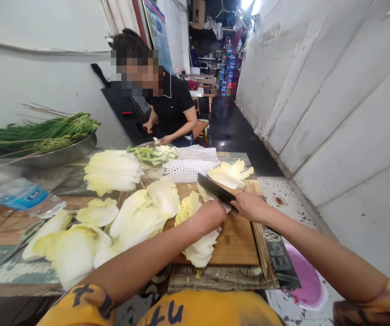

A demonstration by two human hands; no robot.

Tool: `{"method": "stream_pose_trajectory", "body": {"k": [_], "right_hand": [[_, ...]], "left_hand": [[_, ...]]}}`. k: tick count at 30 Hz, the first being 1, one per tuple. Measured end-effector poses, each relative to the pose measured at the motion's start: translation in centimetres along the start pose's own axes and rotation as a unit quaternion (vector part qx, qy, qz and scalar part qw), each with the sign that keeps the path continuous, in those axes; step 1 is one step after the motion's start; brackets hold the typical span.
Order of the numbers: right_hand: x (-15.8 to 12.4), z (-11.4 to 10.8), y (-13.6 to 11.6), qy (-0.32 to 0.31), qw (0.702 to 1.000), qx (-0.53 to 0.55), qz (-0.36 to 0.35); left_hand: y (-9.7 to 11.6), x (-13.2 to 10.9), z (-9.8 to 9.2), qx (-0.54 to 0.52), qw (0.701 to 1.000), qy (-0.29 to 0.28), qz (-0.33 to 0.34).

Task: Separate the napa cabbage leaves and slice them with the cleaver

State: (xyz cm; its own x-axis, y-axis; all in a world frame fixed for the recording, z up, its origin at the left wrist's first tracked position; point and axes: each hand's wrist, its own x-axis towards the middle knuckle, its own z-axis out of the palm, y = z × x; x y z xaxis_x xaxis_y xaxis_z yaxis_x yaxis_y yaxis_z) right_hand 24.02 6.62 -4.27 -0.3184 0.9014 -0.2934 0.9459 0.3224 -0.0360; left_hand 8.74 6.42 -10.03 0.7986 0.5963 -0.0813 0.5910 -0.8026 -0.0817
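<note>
— We see a matt wooden cutting board (239,244), its grain showing.
— On it we see the cleaver (215,190), dark dull metal; beyond the board, white plastic mesh (188,167) and a shiny steel basin (62,154)

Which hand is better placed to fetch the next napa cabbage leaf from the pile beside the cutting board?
Left. The left hand rests on the cabbage leaf on the cutting board, next to the pile of loose leaves. The right hand has its grip shut on the cleaver, farther from the pile.

On the cutting board (237,246) lie cabbage leaves (198,246); loose leaves (79,244) left, mesh bag (191,164) behind.
</note>
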Motion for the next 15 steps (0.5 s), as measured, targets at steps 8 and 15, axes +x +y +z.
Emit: {"method": "stream_pose_trajectory", "body": {"k": [8,15], "right_hand": [[-0.3,0.6,0.9,0.018,1.0,0.004,0.016],[0.2,1.2,3.8,0.073,0.995,-0.025,0.067]], "left_hand": [[-0.3,-0.3,-1.0,0.029,0.999,0.026,-0.015],[1.1,-3.7,-4.0,0.068,0.993,0.095,-0.01]]}}
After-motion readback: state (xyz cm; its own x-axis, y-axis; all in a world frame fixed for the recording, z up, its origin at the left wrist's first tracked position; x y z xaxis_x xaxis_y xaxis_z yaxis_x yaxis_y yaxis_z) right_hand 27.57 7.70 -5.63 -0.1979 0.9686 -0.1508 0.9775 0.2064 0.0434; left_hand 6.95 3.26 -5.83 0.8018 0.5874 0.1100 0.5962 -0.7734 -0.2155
